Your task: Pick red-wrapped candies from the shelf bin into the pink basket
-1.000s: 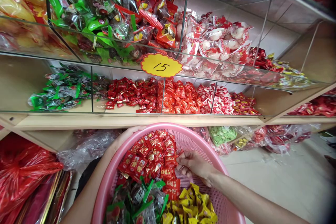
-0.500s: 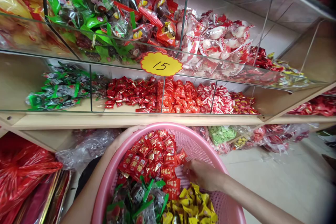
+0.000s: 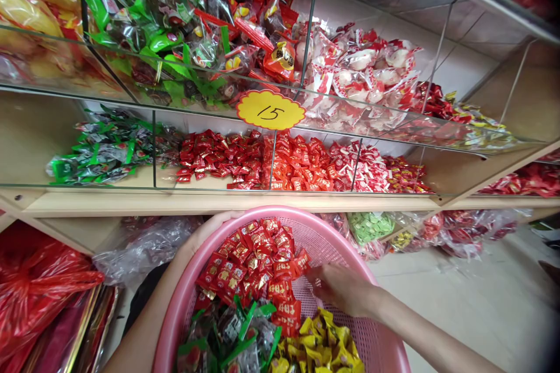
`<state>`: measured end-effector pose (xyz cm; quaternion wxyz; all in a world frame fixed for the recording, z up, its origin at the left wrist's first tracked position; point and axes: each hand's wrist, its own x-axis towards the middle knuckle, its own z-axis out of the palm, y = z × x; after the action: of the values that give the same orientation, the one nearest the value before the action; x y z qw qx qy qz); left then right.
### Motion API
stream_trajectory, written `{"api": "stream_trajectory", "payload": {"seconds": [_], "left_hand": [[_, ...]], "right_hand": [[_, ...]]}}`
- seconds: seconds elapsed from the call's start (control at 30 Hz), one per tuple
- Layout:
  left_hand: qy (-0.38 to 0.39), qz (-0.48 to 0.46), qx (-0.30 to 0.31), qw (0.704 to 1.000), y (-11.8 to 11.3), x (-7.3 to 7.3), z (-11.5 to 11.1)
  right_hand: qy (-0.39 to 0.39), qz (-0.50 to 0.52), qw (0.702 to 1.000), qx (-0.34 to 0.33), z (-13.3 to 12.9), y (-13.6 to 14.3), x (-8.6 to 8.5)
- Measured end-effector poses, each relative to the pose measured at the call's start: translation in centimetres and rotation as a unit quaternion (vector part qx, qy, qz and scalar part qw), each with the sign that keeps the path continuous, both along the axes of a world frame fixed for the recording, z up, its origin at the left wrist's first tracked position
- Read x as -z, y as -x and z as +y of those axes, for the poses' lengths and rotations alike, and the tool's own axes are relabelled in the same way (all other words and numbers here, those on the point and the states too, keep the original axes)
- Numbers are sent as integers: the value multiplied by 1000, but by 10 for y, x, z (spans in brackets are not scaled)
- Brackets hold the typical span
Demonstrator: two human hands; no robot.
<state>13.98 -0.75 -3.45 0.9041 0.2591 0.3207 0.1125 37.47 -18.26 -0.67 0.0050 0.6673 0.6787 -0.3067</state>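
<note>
Pink basket (image 3: 336,245): sits just below the shelf edge (image 3: 131,204), its far rim close to the wood; what bears its weight is out of view.
Left hand (image 3: 219,222): at the far left of the rim, forearm along the outside; most of the fingers are hidden, so one cannot tell how firmly they hold.
Right hand (image 3: 336,288): inside, by the right wall, fingers bent and blurred; whether they pinch anything cannot be told.
Red packets (image 3: 245,250): heaped at the far left inside the basket, with a few orange-red packets (image 3: 286,317) beside them, near the right fingertips.
Mixing risk: the green-edged packets (image 3: 231,326) and yellow packets (image 3: 324,341) lie close against the red ones; a careless sweep of the right hand could push the kinds together.
Tipping risk: the right wall is partly bare while the packets crowd the left and near sides; a loose left hold might let the basket tilt and spill onto the floor (image 3: 437,303).
Knocking risk: with the rim so near the shelf, a sharp lift could probably bump the glass or the price tag (image 3: 271,111) above.
</note>
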Motion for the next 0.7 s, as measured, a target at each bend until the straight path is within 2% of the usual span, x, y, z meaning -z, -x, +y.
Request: {"api": "stream_trajectory", "payload": {"seconds": [0.1,0.2,0.3,0.37,0.5,0.6,0.7], "left_hand": [[-9,-16,-9,1000,-1,3,2],[7,-9,4,1000,-1,2,2],[3,-2,-3,1000,-2,-3,0],[1,0,-3,1000,-2,-3,0],[-3,-3,-4,1000,-1,3,2],[-16,-12,-12,1000,0,9,5],[-17,-1,-9,1000,0,8,6]], "right_hand": [[-35,29,999,-8,17,-6,-30],[-172,30,985,4,47,-15,-63],[-307,-23,951,10,86,-25,-81],[-347,-70,935,7,112,-29,-82],[-317,-140,938,12,149,-34,-66],[-305,-154,940,24,157,-34,-55],[-321,-147,935,31,152,-37,-55]]}}
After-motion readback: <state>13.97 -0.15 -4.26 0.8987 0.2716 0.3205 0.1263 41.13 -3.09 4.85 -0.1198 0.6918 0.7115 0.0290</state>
